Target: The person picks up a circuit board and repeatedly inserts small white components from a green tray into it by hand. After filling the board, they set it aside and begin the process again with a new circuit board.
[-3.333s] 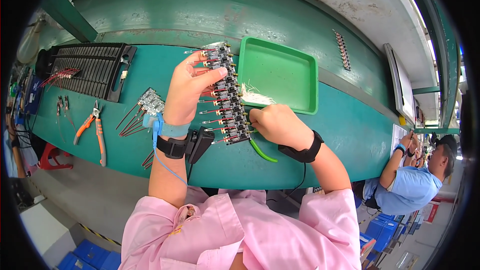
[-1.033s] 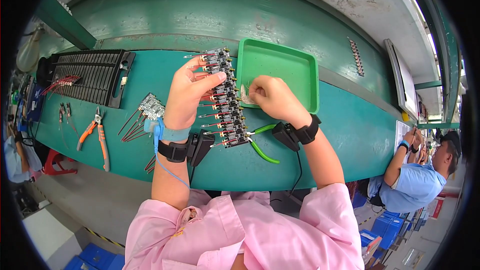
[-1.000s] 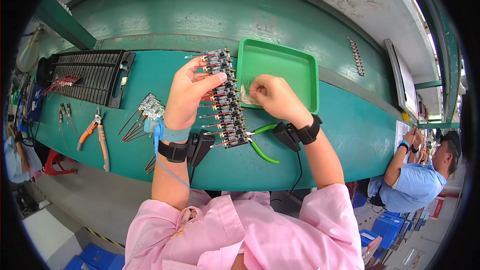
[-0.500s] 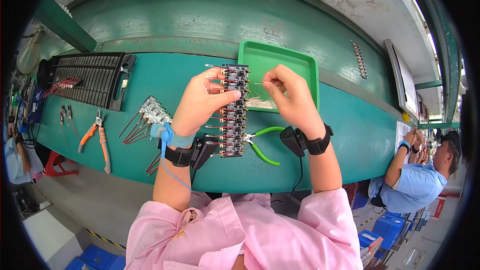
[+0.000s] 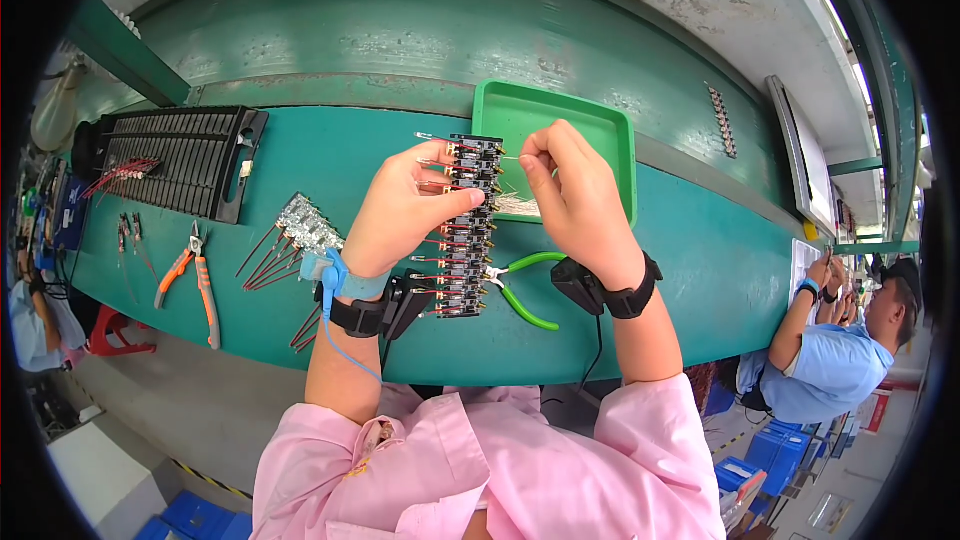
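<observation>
My left hand [image 5: 395, 210] is closed around the upper part of a long strip of black modules [image 5: 465, 265], its thumb pressed on the strip's face. Red wires with pale ends stick out of the strip's left side, and small brass-coloured ends line its right side. Close to the strip's top right, my right hand [image 5: 580, 195] pinches a thin pale wire piece [image 5: 511, 157] between thumb and forefinger. The wire's tip points left at the strip; whether it touches is too small to tell. Under both lies a green tray [image 5: 632, 145] with a heap of similar thin pieces [image 5: 517, 206].
Green-handled cutters [image 5: 528, 310] lie right of the strip's lower end. Farther left are a silvery board with red wires [image 5: 308, 224], orange-handled pliers [image 5: 206, 285] and a black slotted rack [image 5: 175, 155]. Another person [image 5: 835, 340] sits at the far right.
My right hand has moved slightly left and up, bringing the thin wire piece closer to the strip's upper right edge. The strip has shifted a little right and down in my left hand.
</observation>
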`<state>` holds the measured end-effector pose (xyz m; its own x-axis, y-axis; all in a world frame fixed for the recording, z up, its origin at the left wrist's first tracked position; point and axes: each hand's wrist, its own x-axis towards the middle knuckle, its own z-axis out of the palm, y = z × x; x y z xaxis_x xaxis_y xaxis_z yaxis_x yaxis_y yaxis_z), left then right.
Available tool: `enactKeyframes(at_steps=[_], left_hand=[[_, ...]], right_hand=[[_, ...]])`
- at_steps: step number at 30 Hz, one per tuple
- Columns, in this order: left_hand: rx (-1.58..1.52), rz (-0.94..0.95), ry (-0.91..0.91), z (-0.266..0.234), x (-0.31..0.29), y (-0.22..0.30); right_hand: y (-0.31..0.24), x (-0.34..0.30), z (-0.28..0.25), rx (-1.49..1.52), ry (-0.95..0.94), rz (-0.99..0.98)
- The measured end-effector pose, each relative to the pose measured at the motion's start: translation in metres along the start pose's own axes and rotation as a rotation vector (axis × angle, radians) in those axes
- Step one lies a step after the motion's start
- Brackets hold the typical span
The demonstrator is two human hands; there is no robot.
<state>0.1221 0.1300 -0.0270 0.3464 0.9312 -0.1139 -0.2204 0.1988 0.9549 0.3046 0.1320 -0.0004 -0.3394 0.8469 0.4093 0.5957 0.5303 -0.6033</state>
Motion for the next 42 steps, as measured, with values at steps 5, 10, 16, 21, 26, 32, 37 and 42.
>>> enactKeyframes(at_steps=[5, 10, 16, 21, 26, 32, 37, 42], left_hand=[[0.015, -0.004, 0.003, -0.001, 0.000, -0.001], [0.025, -0.014, 0.007, -0.001, 0.000, -0.001], [0.052, -0.025, 0.006, -0.002, 0.000, 0.000], [0.039, -0.026, 0.012, -0.002, 0.000, -0.002], [0.005, 0.012, 0.001, -0.001, 0.001, -0.004], [0.039, 0.009, -0.004, -0.001, 0.000, -0.003], [0.054, 0.023, -0.006, -0.001, 0.001, -0.004], [0.044, 0.024, -0.014, -0.001, 0.000, -0.003]], right_hand=[[0.000, 0.000, 0.002, -0.016, 0.009, 0.009], [-0.001, 0.001, 0.002, -0.030, 0.016, 0.018], [-0.003, 0.000, 0.001, -0.060, 0.021, 0.011], [-0.004, 0.000, 0.002, -0.124, 0.029, -0.020], [-0.005, 0.000, 0.004, -0.185, 0.047, -0.064], [-0.010, 0.000, 0.003, -0.230, 0.053, -0.074], [-0.012, 0.002, 0.005, -0.228, 0.069, -0.099], [-0.007, 0.001, 0.006, -0.191, 0.077, -0.055]])
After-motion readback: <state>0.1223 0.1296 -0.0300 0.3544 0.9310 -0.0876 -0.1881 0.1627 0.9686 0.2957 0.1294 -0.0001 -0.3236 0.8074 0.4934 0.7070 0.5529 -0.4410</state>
